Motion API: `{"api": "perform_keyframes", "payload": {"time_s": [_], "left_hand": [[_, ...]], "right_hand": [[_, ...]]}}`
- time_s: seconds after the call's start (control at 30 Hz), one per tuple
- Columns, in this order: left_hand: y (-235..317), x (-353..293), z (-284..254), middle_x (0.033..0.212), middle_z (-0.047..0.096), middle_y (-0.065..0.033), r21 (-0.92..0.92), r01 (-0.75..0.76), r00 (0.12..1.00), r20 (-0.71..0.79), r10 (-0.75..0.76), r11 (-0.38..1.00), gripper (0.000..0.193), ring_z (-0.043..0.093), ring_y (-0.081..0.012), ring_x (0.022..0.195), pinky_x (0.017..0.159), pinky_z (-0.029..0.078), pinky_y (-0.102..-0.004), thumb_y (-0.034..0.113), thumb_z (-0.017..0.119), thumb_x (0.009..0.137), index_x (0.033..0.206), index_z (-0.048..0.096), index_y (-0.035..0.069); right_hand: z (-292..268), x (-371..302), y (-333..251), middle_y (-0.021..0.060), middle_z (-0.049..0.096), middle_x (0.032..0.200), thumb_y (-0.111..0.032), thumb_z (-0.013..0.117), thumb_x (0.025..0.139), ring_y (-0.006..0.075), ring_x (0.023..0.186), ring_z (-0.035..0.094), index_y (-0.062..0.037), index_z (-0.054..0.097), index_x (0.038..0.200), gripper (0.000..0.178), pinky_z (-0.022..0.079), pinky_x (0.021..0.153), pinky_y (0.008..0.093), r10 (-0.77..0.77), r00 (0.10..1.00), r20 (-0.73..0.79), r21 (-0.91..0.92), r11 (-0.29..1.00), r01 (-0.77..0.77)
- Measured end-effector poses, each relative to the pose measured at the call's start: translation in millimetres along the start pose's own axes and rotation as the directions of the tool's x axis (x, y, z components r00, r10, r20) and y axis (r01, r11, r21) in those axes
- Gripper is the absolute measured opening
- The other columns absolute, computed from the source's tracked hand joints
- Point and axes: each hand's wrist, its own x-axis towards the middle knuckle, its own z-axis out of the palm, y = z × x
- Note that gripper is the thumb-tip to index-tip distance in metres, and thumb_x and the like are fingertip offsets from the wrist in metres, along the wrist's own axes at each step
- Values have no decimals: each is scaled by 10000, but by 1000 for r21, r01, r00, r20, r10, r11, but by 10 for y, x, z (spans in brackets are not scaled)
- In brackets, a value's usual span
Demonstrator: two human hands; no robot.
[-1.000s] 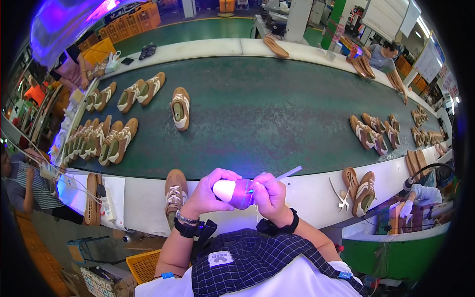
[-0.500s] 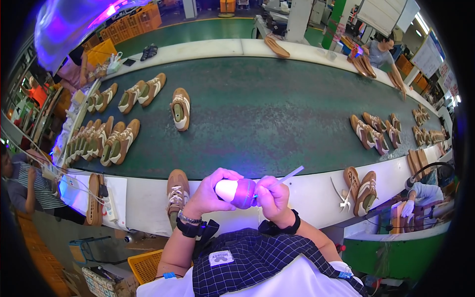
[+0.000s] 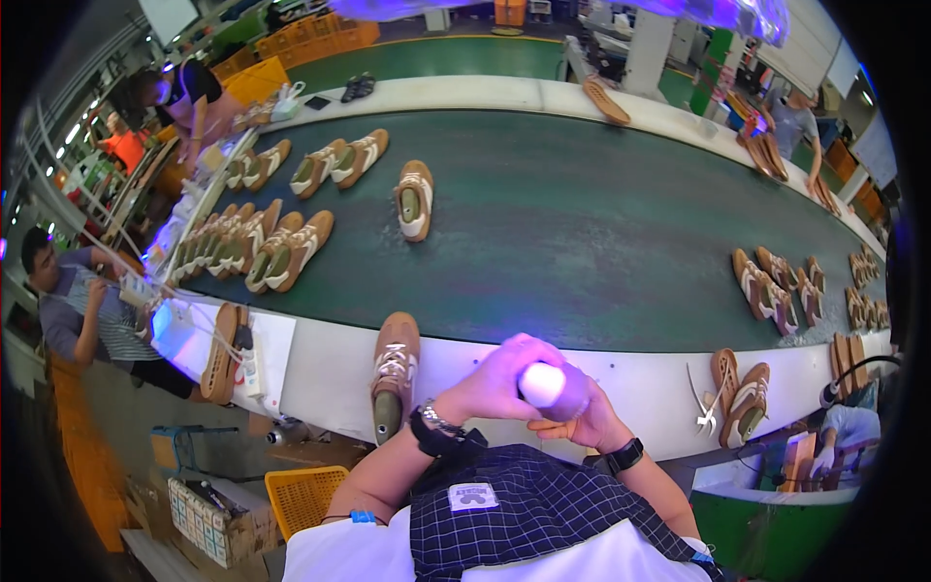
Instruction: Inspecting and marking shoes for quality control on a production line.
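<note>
Between my hands is a shoe (image 3: 543, 385), seen end-on and tinted by purple light, with a rounded white patch facing up. My left hand (image 3: 490, 383) wraps round its left and far side. My right hand (image 3: 596, 425) is closed on the right and lower side, its fingers partly hidden below the shoe. The thin pale stick from earlier does not show now. A brown and white laced shoe (image 3: 396, 361) rests on the white ledge (image 3: 465, 364) left of my hands, its toe pointing away from me.
Beyond the ledge runs a green conveyor belt (image 3: 562, 223) carrying a single shoe (image 3: 414, 201) and groups of shoes at both sides. Right of me lie a sole (image 3: 723, 378), a shoe (image 3: 747, 405) and a white lace (image 3: 705, 419). Left are a power strip (image 3: 252, 371) and a yellow basket (image 3: 301, 500).
My view has swung left. The shoe in my hands has turned so its white patch faces up. My right hand has moved from the stick's grip to under the shoe, and the stick is out of sight.
</note>
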Motion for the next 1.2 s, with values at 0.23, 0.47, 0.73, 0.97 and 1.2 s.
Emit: {"api": "perform_keyframes", "payload": {"time_s": [0.23,0.47,0.73,0.97,1.2], "left_hand": [[-109,-439,-214,1169,567,-69,-52,76,965,-249,-87,996,480,501,-242,1114,976,369,-366,158,725,665,1109,564,76],[-1127,-2100,-689,936,538,-131,-178,719,288,-803,-522,671,495,517,-207,912,788,440,-339,293,722,727,1037,509,-29],[-1331,-2303,-238,1079,573,-247,-317,686,374,-619,-691,655,895,583,-313,984,870,454,-363,510,783,569,1150,483,-102],[-1182,-2210,-356,1049,609,-203,-404,646,369,-577,-728,647,787,610,-249,940,815,483,-340,524,724,668,1124,513,-81],[-892,-2077,-457,940,642,-83,-936,97,329,-291,-898,338,460,625,-138,781,657,511,-279,429,488,908,1077,577,11]], "right_hand": [[412,23,110,142,480,1278,-394,374,917,256,1108,530,-58,343,1349,548,466,910,408,-314,943,111,-947,255,197],[-389,274,475,162,526,1239,-344,430,915,277,1072,553,3,395,1301,520,418,967,379,-55,977,-206,6,998,57],[-290,937,470,198,580,1134,-133,538,796,309,1002,592,56,416,1256,512,443,946,414,142,981,-135,-78,985,-153],[-110,1650,843,182,568,1156,-96,528,681,339,1032,567,26,422,1270,611,426,958,450,106,990,-89,-270,955,-127],[131,1656,901,182,576,1145,-138,530,678,349,1002,573,22,441,1251,602,434,945,455,20,995,-100,-150,988,-35]]}}
